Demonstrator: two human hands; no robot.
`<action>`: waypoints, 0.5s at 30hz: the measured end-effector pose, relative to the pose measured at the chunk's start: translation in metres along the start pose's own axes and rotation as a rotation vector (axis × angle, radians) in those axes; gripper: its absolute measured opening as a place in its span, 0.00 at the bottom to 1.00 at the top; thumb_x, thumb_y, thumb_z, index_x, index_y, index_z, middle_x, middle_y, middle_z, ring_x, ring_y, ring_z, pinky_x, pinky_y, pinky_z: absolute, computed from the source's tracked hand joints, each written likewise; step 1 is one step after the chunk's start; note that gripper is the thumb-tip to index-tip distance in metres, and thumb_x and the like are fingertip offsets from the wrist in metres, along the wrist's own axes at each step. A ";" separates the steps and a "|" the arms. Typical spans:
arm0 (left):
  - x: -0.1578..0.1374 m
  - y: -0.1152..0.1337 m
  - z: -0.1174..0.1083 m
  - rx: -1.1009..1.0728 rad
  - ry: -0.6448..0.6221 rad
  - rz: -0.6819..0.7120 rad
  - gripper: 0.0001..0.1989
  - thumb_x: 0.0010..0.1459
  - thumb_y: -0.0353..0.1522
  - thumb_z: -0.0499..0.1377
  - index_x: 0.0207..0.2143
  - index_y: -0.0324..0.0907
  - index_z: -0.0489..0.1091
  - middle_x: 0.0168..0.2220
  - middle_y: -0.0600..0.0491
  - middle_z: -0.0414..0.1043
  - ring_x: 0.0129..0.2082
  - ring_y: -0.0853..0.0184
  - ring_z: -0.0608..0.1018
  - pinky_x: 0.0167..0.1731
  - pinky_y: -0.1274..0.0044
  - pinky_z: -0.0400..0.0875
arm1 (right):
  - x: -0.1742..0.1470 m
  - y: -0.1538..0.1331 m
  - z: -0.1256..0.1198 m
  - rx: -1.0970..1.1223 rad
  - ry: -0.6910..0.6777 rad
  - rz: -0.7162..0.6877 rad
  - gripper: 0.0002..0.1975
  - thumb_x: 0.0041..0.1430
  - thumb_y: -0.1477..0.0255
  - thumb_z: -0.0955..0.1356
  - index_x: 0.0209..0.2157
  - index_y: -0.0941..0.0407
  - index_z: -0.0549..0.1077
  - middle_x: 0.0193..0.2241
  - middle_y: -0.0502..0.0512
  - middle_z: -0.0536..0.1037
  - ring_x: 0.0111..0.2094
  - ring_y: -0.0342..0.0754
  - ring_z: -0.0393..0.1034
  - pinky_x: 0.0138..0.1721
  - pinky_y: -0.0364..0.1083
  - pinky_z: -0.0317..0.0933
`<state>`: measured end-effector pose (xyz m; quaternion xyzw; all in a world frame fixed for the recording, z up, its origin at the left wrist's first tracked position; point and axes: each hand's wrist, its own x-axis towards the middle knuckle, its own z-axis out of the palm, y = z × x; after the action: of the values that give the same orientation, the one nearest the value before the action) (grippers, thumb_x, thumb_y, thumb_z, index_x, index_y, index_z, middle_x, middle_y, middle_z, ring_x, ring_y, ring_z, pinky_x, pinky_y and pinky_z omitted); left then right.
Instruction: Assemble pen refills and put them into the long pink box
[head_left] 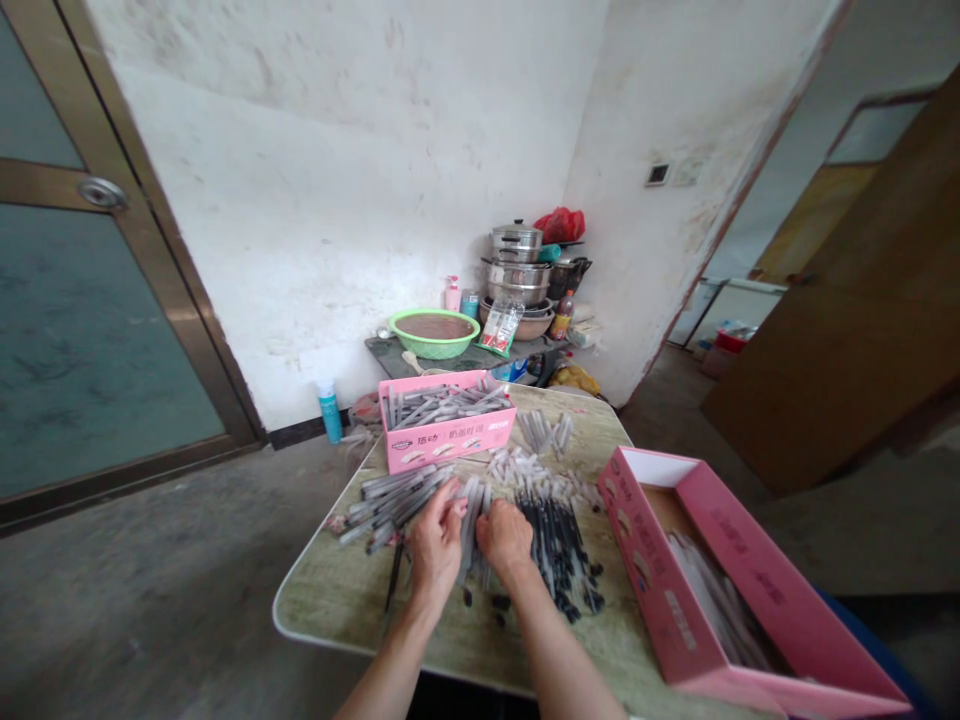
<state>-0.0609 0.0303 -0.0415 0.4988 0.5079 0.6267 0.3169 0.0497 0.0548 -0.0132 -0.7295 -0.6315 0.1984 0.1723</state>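
My left hand (437, 540) is over the middle of the table, fingers curled in with thumb and fingertips close together. Beside it my right hand (506, 538) is closed, its knuckles up. Anything inside either hand is hidden or too small to name. Pale translucent pen tubes (470, 530) lie between and under the hands. To the left is a loose pile of grey pen tubes (390, 505). Dark pen parts with black ends (559, 545) lie just right of my right hand. Small clear pieces, like caps (525, 470), are scattered beyond the hands.
A pink box (450, 440) full of grey tubes stands at the table's far side. Another pink box (750, 520) with pale contents is at the right. More tubes (544, 432) lie near the back. Behind, a low stand holds a green basin (435, 347) and stacked pots (517, 270).
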 end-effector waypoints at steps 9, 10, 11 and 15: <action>-0.009 0.048 0.008 -0.579 -0.343 -0.343 0.21 0.57 0.43 0.57 0.47 0.39 0.72 0.46 0.42 0.74 0.46 0.55 0.76 0.44 0.68 0.71 | -0.062 0.043 -0.045 0.818 -0.421 -0.118 0.12 0.59 0.62 0.60 0.33 0.57 0.64 0.18 0.51 0.76 0.14 0.45 0.68 0.15 0.41 0.62; -0.013 0.055 0.010 -0.647 -0.412 -0.371 0.20 0.57 0.42 0.57 0.45 0.38 0.73 0.45 0.41 0.75 0.45 0.56 0.77 0.44 0.68 0.70 | -0.071 0.050 -0.045 1.013 -0.504 -0.104 0.12 0.57 0.62 0.62 0.33 0.57 0.64 0.17 0.50 0.74 0.12 0.44 0.65 0.13 0.41 0.60; -0.017 0.060 0.011 -0.698 -0.465 -0.393 0.18 0.58 0.41 0.57 0.43 0.37 0.73 0.42 0.42 0.76 0.43 0.56 0.77 0.43 0.69 0.71 | -0.080 0.056 -0.045 1.197 -0.565 -0.087 0.12 0.56 0.62 0.64 0.34 0.57 0.64 0.16 0.49 0.73 0.10 0.42 0.62 0.11 0.39 0.57; -0.030 0.074 0.017 -0.752 -0.554 -0.455 0.13 0.56 0.36 0.60 0.38 0.35 0.73 0.33 0.43 0.77 0.34 0.61 0.79 0.34 0.74 0.72 | -0.103 0.063 -0.042 1.538 -0.502 -0.041 0.15 0.58 0.62 0.65 0.36 0.61 0.70 0.12 0.45 0.67 0.07 0.36 0.52 0.09 0.35 0.46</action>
<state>-0.0278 -0.0121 0.0199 0.3747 0.2404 0.5254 0.7251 0.1123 -0.0567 -0.0009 -0.3288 -0.3513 0.7318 0.4826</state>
